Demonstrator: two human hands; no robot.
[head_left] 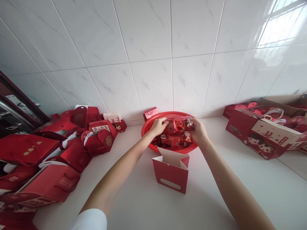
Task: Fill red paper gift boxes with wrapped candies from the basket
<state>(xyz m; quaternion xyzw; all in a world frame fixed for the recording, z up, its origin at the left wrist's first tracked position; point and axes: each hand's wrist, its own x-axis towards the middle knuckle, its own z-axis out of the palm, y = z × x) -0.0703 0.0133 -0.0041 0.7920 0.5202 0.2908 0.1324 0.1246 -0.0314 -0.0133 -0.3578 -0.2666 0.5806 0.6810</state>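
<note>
A red plastic basket [145,127] against the tiled wall holds several red wrapped packets [176,141]. Over its left side, my left hand [158,126] has its fingers curled around the edge of a shiny red packet [170,126]. At the basket's right side my right hand [198,130] grips a small dark red packet [189,124] between thumb and fingers. An open red paper box [170,174] with a pale oval window stands upright just in front of the basket, its top flaps spread; neither hand touches it.
Many red gift boxes [61,182] are piled on the left of the white counter [134,204]. More decorated boxes [261,137] stand at the right, beside a brown carton. A small pink box [151,112] sits behind the basket.
</note>
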